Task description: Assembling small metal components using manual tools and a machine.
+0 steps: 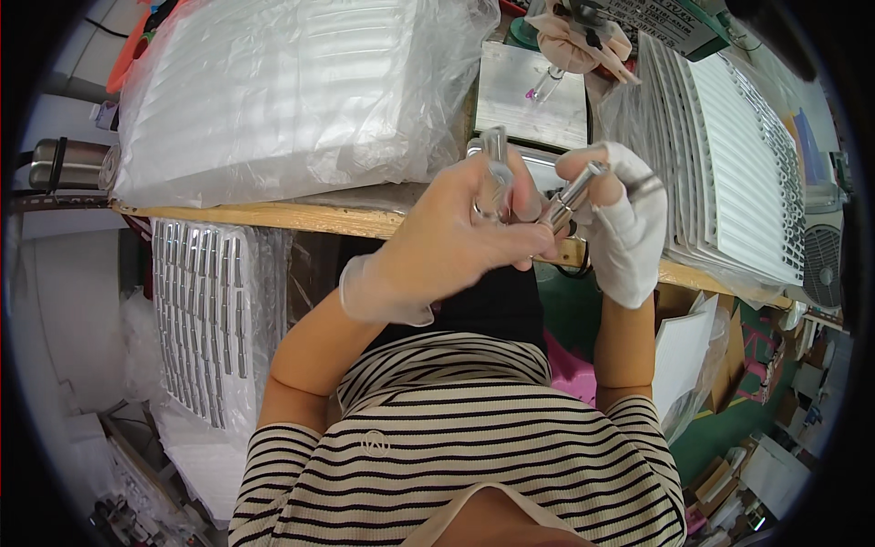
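Observation:
My left hand [447,232], in a thin translucent glove, is closed around clear cylindrical pieces [495,173], blurred by motion. They look like clear caps or tubes, and I cannot tell how many there are. My right hand [624,214] wears a white fabric glove with bare fingertips. It pinches a slim shiny silver tube [572,194] that tilts up to the right. The tube's lower end meets the left thumb and fingertips. Both hands are above the near edge of the wooden bench [337,217].
A metal plate [533,105] carries a clear tube with a pink tip [545,85]. Plastic-wrapped white trays [273,91] lie at left, stacked ribbed white trays [738,155] at right. Below left stands a tray of silver tubes [200,310]. A steel flask [73,166] is far left.

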### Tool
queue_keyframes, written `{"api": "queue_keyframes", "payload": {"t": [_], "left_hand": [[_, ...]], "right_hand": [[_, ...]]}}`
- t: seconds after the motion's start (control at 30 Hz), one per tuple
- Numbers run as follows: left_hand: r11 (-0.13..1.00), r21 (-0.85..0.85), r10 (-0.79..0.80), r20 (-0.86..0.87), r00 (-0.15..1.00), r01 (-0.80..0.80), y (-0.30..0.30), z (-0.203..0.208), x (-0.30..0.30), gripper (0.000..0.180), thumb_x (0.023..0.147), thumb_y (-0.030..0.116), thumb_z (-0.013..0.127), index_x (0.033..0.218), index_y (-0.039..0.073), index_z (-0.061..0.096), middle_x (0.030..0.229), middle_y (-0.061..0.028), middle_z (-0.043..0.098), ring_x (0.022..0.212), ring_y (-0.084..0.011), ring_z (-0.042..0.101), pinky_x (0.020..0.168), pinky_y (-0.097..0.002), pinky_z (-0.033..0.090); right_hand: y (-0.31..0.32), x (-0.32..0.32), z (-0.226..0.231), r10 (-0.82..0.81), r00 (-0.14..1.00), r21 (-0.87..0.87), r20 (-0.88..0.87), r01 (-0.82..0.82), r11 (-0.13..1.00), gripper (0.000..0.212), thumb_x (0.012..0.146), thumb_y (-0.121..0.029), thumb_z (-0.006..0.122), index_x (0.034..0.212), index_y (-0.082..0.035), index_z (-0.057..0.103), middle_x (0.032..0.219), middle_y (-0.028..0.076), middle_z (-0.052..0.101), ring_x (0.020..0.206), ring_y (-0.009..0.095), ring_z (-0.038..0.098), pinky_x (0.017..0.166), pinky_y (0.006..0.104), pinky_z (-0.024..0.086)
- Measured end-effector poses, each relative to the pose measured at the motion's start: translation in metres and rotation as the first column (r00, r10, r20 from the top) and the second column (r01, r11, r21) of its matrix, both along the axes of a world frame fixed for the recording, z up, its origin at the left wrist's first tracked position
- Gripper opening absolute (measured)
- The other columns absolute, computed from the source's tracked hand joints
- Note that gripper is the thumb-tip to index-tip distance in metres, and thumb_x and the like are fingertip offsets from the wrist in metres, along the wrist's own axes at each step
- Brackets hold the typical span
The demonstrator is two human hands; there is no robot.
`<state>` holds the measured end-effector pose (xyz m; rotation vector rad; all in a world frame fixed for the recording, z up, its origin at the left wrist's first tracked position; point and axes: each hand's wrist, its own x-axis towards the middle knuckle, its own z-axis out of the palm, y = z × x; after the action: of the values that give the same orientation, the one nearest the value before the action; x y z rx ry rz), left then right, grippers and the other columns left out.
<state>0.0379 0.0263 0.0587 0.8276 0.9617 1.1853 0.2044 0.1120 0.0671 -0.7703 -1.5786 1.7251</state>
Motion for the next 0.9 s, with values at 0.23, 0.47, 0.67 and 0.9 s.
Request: {"api": "queue_keyframes", "payload": {"t": [0.23,0.47,0.67,0.9], "left_hand": [[0.931,-0.115,-0.278,0.392,0.877,0.347,-0.013,0.050,-0.017,0.028,0.079,0.011,0.071,0.095,0.002,0.049,0.078,-0.0072,0.064,0.065,-0.0122,0.060,0.057,-0.0223,0.045],[0.893,0.418,0.185,-0.680,0.709,0.168,0.005,0.057,-0.047,0.023,0.079,-0.001,0.068,0.093,0.002,0.050,0.081,-0.0041,0.060,0.076,-0.0095,0.060,0.062,-0.0218,0.047],[0.921,0.183,0.355,-0.759,0.545,-0.345,0.055,0.098,-0.116,0.024,0.079,0.000,0.063,0.101,-0.002,0.054,0.080,-0.0122,0.058,0.078,-0.0190,0.058,0.069,-0.0324,0.046],[0.953,-0.189,-0.286,-0.304,0.909,0.237,0.035,0.080,-0.089,0.048,0.070,0.012,0.069,0.113,-0.003,0.054,0.084,-0.0112,0.067,0.069,-0.0132,0.064,0.054,-0.0198,0.047]], "right_hand": [[-0.014,0.000,0.003,0.036,0.959,0.020,-0.282,-0.032,0.999,0.053,0.082,-0.047,0.070,0.089,0.005,0.063,0.071,0.005,0.062,0.050,0.005,0.048,0.046,0.0190,0.036],[-0.010,-0.034,0.004,-0.189,0.945,0.281,-0.266,0.263,0.923,0.047,0.076,-0.038,0.078,0.095,0.003,0.064,0.074,0.001,0.062,0.066,0.006,0.054,0.060,0.0184,0.041],[0.010,-0.020,-0.005,-0.203,0.979,0.267,0.012,0.193,0.944,0.057,0.081,-0.039,0.074,0.119,0.001,0.059,0.072,-0.006,0.054,0.065,0.002,0.048,0.060,0.0161,0.036],[-0.011,-0.054,0.006,-0.095,0.975,0.015,-0.203,0.100,0.995,0.066,0.079,-0.043,0.074,0.121,0.004,0.052,0.093,0.001,0.054,0.080,0.008,0.052,0.072,0.0204,0.043]]}}
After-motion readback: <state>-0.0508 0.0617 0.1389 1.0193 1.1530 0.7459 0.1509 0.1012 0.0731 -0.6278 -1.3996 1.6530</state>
